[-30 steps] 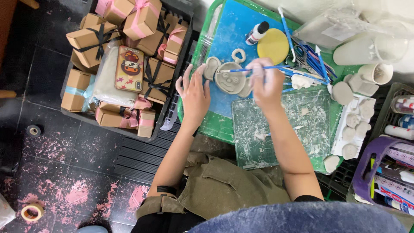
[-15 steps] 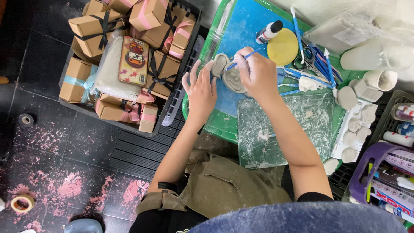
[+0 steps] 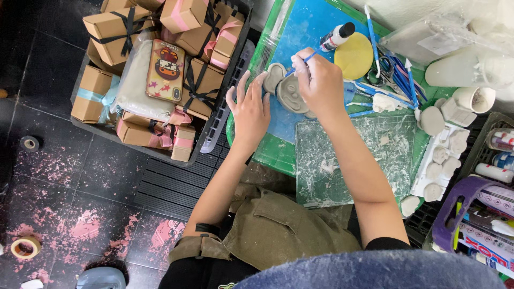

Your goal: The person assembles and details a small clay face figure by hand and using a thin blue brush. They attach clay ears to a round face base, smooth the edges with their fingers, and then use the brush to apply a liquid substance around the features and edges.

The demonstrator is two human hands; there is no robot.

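Still right hand (image 3: 320, 80) gripping blue brush (image 3: 306, 58) over grey clay piece (image 3: 292, 96), left hand (image 3: 249, 107) spread flat beside it

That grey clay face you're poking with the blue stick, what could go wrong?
The clay face looks soft, so the blue tool in the right hand might dig too deep and spoil it. The left hand rests right beside it and could smudge an edge. The white bottle lies close by; an elbow or hand could knock it.
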